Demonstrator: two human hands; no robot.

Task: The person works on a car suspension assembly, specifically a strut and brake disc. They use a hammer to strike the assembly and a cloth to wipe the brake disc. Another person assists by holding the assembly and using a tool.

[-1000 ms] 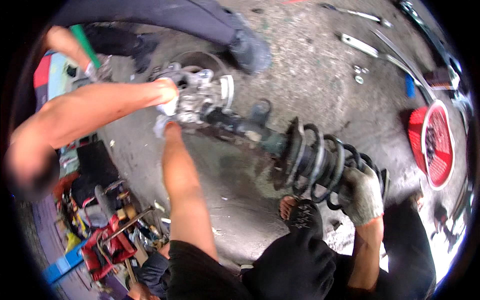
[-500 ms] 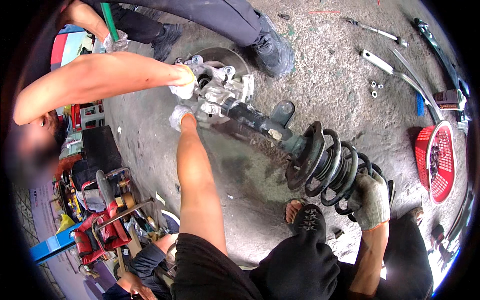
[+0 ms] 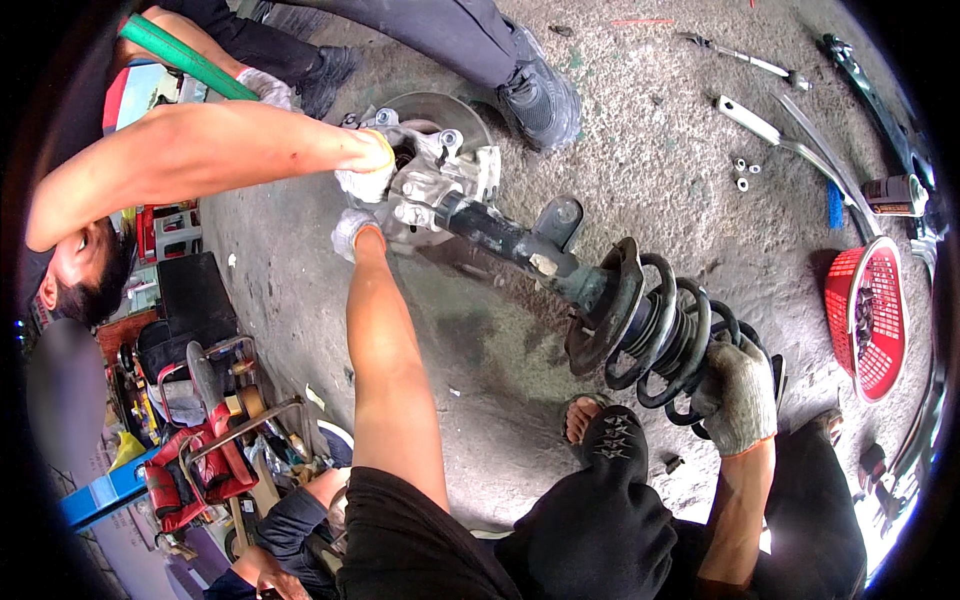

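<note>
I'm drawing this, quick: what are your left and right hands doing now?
Left hand: by the metal hub, open or closed can't be told.
Right hand: closed, holding the coil spring.

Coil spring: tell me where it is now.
In the head view, the coil spring is right of centre, next to the round metal plate on its left, with the gloved right hand on its lower right part.

A rough, stained grey floor (image 3: pixel 640 150) spreads wide, with a blue beam (image 3: pixel 104 497) lower left and bright light (image 3: pixel 893 535) lower right.
</note>
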